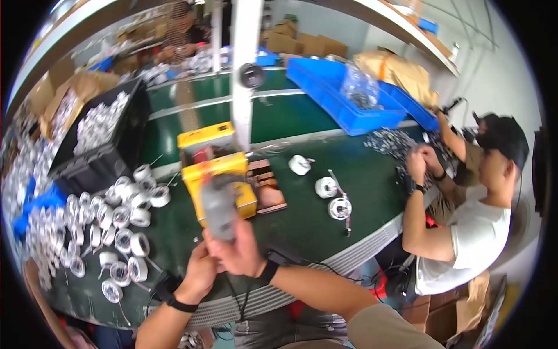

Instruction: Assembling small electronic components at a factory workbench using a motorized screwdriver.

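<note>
My right hand (241, 251) is wrapped round a grey handheld tool (220, 212), raised in front of me and smeared by motion. Its exact kind does not show. Close beside it, my left hand (200, 269) has its fingers pressed together near the right hand's; what they hold, if anything, is hidden. Just beyond the tool stand yellow boxes (208, 135), with a dark printed box (267, 187) next to them. White round fixtures with wires (138, 244) lie in a heap to the left. A few more, among them an open white ring (339, 208), lie to the right.
A black crate (99, 156) full of small white parts stands at the left. A white post (246, 41) rises behind the yellow boxes. Blue trays (354, 119) sit at the back right. A co-worker in a white shirt (482, 238) handles small dark parts (389, 142) on the right.
</note>
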Tool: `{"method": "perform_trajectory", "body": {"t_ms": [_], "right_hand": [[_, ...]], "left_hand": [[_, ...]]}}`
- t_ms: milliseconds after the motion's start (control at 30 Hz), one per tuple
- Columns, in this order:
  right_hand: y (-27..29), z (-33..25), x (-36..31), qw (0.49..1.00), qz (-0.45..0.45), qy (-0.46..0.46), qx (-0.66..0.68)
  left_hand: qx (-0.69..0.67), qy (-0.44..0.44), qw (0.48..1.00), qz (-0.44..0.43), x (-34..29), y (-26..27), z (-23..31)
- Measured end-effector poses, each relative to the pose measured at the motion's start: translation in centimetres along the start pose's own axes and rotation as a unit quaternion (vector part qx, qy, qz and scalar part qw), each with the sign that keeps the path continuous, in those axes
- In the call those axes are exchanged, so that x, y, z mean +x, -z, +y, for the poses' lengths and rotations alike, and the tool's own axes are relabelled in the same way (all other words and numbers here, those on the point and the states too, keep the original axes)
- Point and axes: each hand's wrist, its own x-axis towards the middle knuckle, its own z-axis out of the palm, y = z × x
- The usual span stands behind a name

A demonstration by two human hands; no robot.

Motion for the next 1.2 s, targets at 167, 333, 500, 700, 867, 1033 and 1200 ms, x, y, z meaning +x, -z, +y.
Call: {"method": "perform_trajectory", "body": {"t_ms": [167,333,500,700,867,1033,1200], "right_hand": [[1.8,-3.0,0.5,0.992,-0.043,-0.027,0.116],[8.3,-4.6,3.3,0.979,0.124,-0.088,-0.138],[14.5,3.3,7.7,0.827,0.038,0.041,-0.559],[13.9,5.9,8.6,0.787,-0.032,0.055,-0.613],[13.9,6.5,8.5,0.786,-0.037,0.060,-0.614],[13.9,5.1,8.8,0.797,0.001,0.070,-0.600],[15.3,-3.6,6.1,0.782,-0.001,0.086,-0.617]], "left_hand": [[0.193,-0.071,0.977,-0.055,-0.1,2.4,1.0],[0.277,-0.081,0.955,0.063,-1.1,4.1,4.0],[0.386,-0.070,0.914,0.100,-0.6,2.4,4.9],[0.376,-0.066,0.919,0.101,-0.7,3.0,4.7],[0.429,-0.048,0.895,0.114,-1.1,2.6,5.5],[0.564,-0.153,0.772,0.248,-0.6,6.5,5.7],[0.611,-0.316,0.609,0.395,-1.5,9.6,6.7]]}}
